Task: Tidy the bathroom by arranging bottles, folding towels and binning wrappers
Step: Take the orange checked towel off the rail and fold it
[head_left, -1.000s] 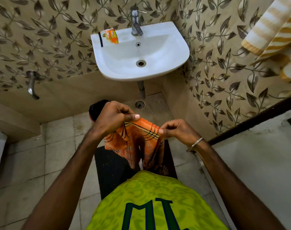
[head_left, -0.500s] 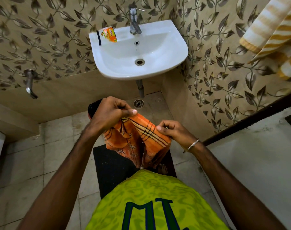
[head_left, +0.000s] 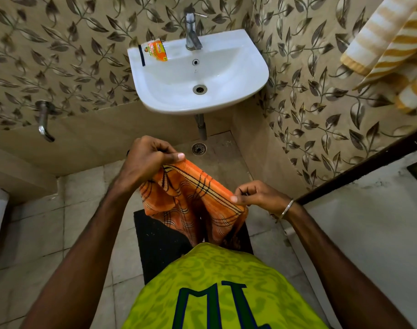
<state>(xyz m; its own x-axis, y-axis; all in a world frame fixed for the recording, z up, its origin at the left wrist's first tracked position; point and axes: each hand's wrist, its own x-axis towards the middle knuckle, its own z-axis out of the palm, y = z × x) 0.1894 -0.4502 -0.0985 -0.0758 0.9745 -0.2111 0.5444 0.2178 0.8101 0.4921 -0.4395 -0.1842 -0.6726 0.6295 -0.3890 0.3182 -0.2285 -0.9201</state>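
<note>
Bathroom floor | left hand, right hand fingers pinched on orange towel | seemingly part-folded

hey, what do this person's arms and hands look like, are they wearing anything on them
Both arms are bare to the frame edge, with no sleeves or gloves. The right hand has a thin silver metal bangle at its wrist. The left hand shows no rings; a small dark sliver shows at its wrist, too hidden to identify.
</note>
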